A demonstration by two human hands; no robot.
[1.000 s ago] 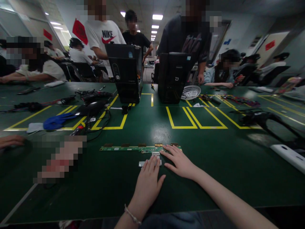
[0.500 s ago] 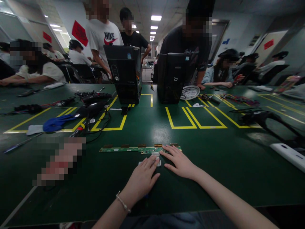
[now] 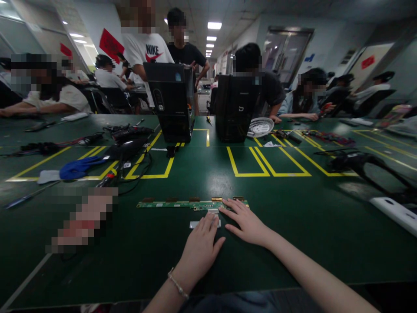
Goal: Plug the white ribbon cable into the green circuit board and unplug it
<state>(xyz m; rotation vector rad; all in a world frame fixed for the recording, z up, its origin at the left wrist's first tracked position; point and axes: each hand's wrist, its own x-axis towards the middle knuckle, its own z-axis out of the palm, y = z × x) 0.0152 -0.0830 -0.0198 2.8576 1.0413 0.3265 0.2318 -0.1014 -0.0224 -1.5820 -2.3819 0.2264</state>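
Observation:
A long, narrow green circuit board (image 3: pixel 176 204) lies flat on the green table, with several copper-coloured tabs along its far edge. My right hand (image 3: pixel 246 222) rests palm down, fingers spread over the board's right end. Just left of it, my left hand (image 3: pixel 202 245) lies flat with fingers stretched out and thumb apart. Its fingertips cover part of a white flat ribbon cable (image 3: pixel 195 224) that runs to the board's near edge. How the cable meets the board is partly hidden by these fingers.
Two black computer towers (image 3: pixel 172 104) stand across the table. Left lie a blue glove (image 3: pixel 75 168), a screwdriver (image 3: pixel 24 199) and dark cables (image 3: pixel 132 150). To the right are a white bar-shaped piece (image 3: pixel 395 216) and a black frame (image 3: pixel 368 167). Other people stand and sit beyond.
My left hand has turned slightly and its wrist has shifted right, uncovering more of the ribbon cable. My right hand and the board stay put. A person behind the right tower has bent lower.

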